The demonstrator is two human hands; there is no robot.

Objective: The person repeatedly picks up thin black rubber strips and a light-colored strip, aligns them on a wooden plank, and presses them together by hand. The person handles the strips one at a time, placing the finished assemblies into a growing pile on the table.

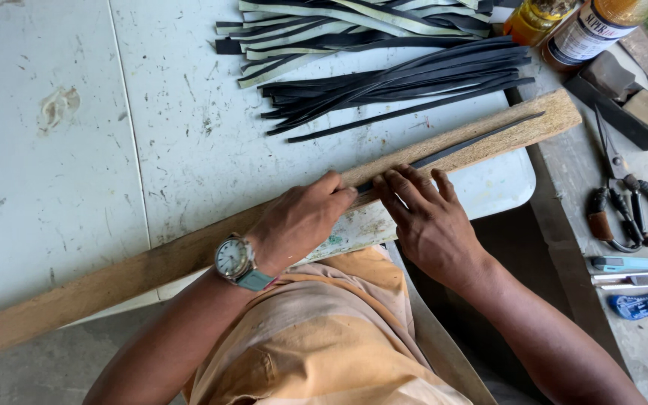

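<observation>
A long wooden plank (151,262) lies diagonally across the near edge of a white table (76,135). A thin black strip (466,146) rests along the plank's right half. My left hand (301,221), with a wristwatch, presses its fingertips on the near end of the strip. My right hand (429,217) lies flat beside it, fingers spread on the strip and plank. Whether either hand holds a tool is hidden.
A pile of black strips (399,79) and black-and-pale strips (354,26) lies at the table's far side. Two amber bottles (564,26) stand at the top right. On the right bench lie scissors (624,202), utility knives (639,289) and a dark block (624,97).
</observation>
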